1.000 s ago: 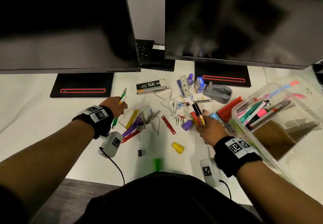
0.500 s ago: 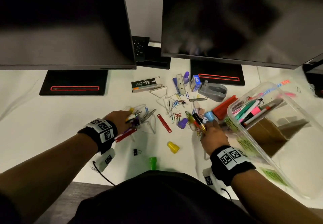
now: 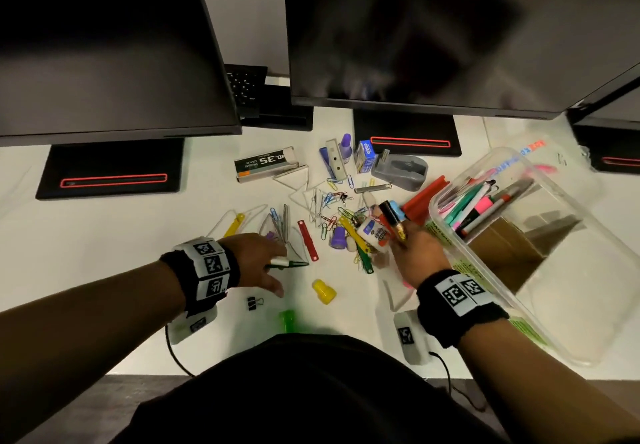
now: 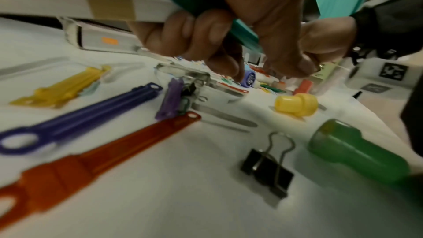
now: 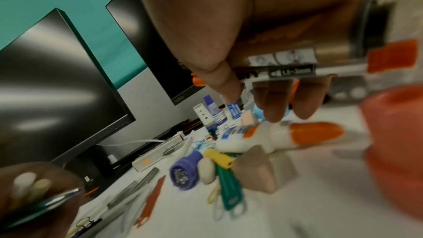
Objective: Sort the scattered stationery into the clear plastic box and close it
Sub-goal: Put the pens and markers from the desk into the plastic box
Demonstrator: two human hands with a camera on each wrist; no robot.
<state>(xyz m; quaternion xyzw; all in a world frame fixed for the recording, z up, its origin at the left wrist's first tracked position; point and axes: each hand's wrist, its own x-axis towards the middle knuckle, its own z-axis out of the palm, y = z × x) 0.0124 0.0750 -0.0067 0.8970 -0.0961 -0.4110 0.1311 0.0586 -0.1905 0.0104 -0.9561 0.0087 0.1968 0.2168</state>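
Since a second ago the left hand (image 3: 254,260) has come away from the far-left edge of the scatter and now sits nearer the person, fingers curled round a green pen (image 3: 289,263) whose tip points toward the red fastener strip (image 3: 307,239). The right hand (image 3: 417,256) has shifted toward the clear plastic box (image 3: 561,308), fingers wrapped round a gold-and-black marker (image 3: 393,223) that stands up out of the fist. The box lies tilted on the white tabletop (image 3: 104,235) just right of that hand, its open mouth facing the scatter, with pens and markers (image 3: 485,208) already inside. A white glue bottle (image 3: 372,234) lies just left of the right hand, beside a purple stamp (image 3: 338,237). A yellow cap (image 3: 323,291), a green cap (image 3: 287,320) and a black binder clip (image 3: 252,303) lie near the tabletop's front edge, between the two wrists.
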